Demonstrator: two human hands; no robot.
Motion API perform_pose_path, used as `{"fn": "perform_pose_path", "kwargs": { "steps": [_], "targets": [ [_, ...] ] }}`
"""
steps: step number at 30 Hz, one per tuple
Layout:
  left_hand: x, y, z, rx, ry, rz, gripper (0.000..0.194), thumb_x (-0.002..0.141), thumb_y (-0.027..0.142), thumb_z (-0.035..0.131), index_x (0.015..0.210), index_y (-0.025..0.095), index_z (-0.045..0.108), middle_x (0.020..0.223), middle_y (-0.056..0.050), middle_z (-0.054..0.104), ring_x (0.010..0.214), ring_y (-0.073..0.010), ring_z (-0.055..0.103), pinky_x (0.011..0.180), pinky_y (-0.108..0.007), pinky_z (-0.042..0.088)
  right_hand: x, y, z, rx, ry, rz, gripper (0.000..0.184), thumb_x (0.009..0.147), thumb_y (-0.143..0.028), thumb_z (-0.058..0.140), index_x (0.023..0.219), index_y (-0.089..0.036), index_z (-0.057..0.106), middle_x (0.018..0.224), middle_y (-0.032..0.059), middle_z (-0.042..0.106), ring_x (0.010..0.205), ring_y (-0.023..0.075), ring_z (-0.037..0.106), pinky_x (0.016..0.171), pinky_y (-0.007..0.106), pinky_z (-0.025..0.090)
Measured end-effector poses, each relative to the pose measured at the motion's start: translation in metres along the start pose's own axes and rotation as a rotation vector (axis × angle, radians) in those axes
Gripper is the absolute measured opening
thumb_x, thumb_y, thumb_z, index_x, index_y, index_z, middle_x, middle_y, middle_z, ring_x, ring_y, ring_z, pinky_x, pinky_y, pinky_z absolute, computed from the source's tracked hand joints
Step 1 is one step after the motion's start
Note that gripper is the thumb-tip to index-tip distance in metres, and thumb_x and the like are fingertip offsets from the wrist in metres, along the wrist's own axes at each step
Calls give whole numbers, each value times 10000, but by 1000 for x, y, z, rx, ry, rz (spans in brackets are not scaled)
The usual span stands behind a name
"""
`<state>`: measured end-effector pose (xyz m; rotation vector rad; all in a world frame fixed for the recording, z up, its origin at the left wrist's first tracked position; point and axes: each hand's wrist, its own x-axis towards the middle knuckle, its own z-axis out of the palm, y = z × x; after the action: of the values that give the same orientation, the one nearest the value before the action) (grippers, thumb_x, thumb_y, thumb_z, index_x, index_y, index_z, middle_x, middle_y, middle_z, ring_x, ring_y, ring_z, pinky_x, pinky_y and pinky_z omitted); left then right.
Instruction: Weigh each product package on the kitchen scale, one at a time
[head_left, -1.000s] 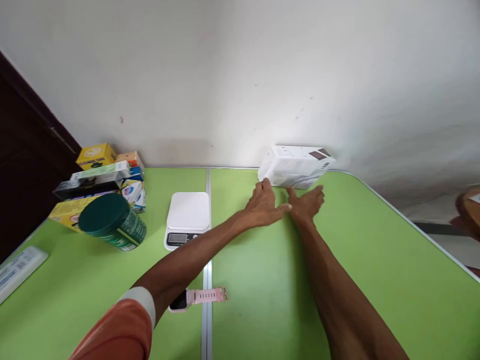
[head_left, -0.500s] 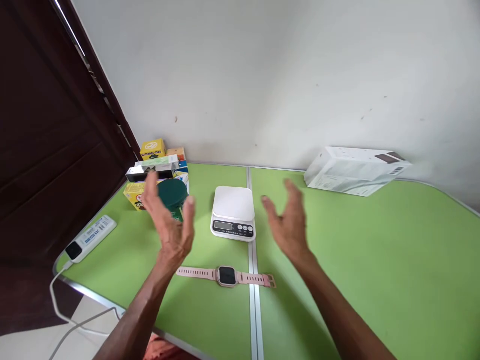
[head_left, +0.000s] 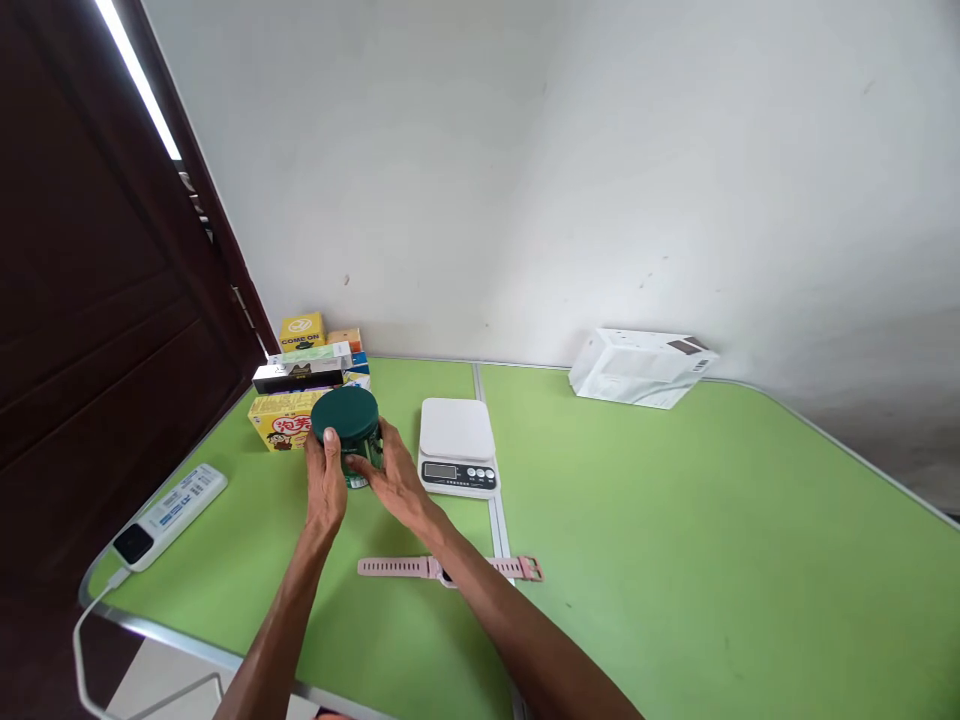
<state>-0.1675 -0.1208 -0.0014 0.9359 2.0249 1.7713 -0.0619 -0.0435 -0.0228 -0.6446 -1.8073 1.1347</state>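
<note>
A green jar (head_left: 345, 412) with a dark green lid stands upright at the left of the green table (head_left: 645, 560). My left hand (head_left: 325, 480) is pressed to its near left side, thumb up by the lid. Wrapped round the jar's right side is my right hand (head_left: 397, 482), its thumb across the front. Whether the jar's base touches the table I cannot tell. Just right of the hands lies a white digital kitchen scale (head_left: 457, 430). My right forearm passes over a pink-strapped smartwatch (head_left: 396, 567), hiding most of its face.
Several small boxes, among them a yellow box (head_left: 281, 425), are stacked behind the jar. A white power bank-like device (head_left: 172, 515) with a cable lies near the left edge. A white box (head_left: 637, 368) leans by the wall (head_left: 480, 200). A dark door (head_left: 97, 300) stands left.
Both hands left the white box at the back right and moved left, open in passing, onto the green jar. They are now closed around it. The view has turned left.
</note>
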Motion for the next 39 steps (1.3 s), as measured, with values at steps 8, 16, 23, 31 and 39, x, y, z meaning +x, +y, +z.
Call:
{"fn": "perform_pose_path", "kwargs": {
  "steps": [8, 16, 23, 31, 39],
  "targets": [
    [-24, 48, 31, -75, -148, 146, 928, 1029, 906, 363, 1640, 224, 509, 1708, -194, 535, 1660, -367, 441, 1393, -555, 339, -13, -32, -61, -35, 90, 1, 831, 964, -694, 774, 1638, -268, 541, 1499, 194, 691, 1376, 406, 683, 1148, 617, 601],
    [-8, 62, 97, -115, -438, 202, 920, 1027, 882, 404, 1630, 198, 520, 1667, -229, 552, 1629, -386, 470, 1355, -562, 373, 4, -13, -149, -196, 161, 55, 849, 940, -720, 773, 1624, -268, 552, 1579, 188, 645, 1457, 393, 625, 1232, 635, 519],
    [4, 56, 119, -46, -524, 195, 889, 1053, 825, 382, 1640, 171, 512, 1719, -241, 516, 1656, -376, 448, 1370, -532, 352, 12, 12, -168, -198, 155, 125, 796, 928, -658, 789, 1602, -287, 584, 1519, 165, 691, 1401, 395, 663, 1160, 630, 582],
    [20, 41, 119, -36, -511, 246, 887, 1061, 833, 368, 1633, 176, 535, 1754, -242, 490, 1683, -382, 427, 1384, -565, 343, 14, 19, -164, -117, 174, 142, 947, 908, -775, 752, 1688, -295, 512, 1688, 156, 589, 1557, 406, 566, 1255, 633, 518],
    [26, -26, 109, -25, -301, 103, 904, 1057, 846, 368, 1677, 200, 488, 1822, -216, 417, 1728, -371, 366, 1432, -583, 257, -18, 71, -161, -110, 585, 280, 1173, 926, -1002, 391, 1683, -114, 512, 1741, 272, 499, 1658, 434, 441, 1380, 637, 333]
  ]
}}
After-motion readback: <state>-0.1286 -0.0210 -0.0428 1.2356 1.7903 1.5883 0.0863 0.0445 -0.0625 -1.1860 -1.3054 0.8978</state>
